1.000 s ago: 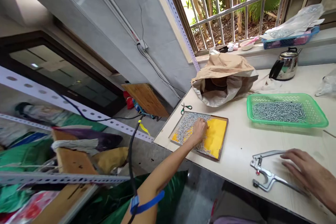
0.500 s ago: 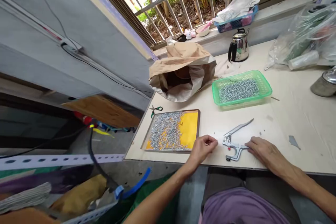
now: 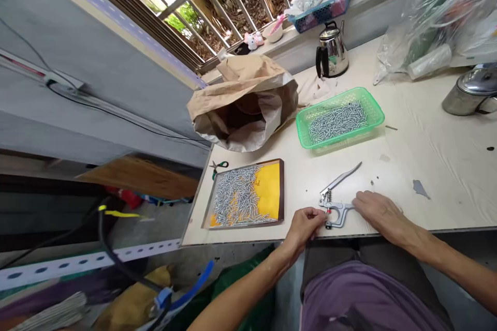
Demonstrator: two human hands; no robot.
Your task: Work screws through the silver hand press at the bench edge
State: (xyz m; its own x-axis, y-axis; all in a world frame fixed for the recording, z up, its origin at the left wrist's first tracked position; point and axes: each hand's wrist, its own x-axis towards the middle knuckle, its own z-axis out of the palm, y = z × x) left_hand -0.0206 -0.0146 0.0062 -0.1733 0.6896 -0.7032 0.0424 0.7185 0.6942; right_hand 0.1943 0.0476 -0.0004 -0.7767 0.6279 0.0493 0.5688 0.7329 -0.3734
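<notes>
A pair of grey snap-fastener pliers (image 3: 338, 211) lies on the table, its handles apart and a small red piece at its jaw. My left hand (image 3: 306, 225) is at the jaw with thumb and fingertips pinched together; anything between them is too small to make out. Palm down, my right hand (image 3: 378, 212) has its fingers closed over the end of the lower handle. To the left, a shallow tray (image 3: 282, 191) with a yellow bottom holds many small silver metal pieces (image 3: 236, 196). Similar pieces fill part of a green plastic basket (image 3: 341, 138) farther back.
Green-handled scissors (image 3: 219, 166) lie by the table's left edge. An open brown paper bag (image 3: 248, 98) stands behind the tray. Farther back are a kettle (image 3: 333, 51), clear plastic bags (image 3: 430, 36) and a metal pot (image 3: 468, 93). A grey scrap (image 3: 420, 189) lies at right.
My left hand has moved right, from beside the pliers to their jaw. My right hand stays at the handle. The whole view has shifted a little.
</notes>
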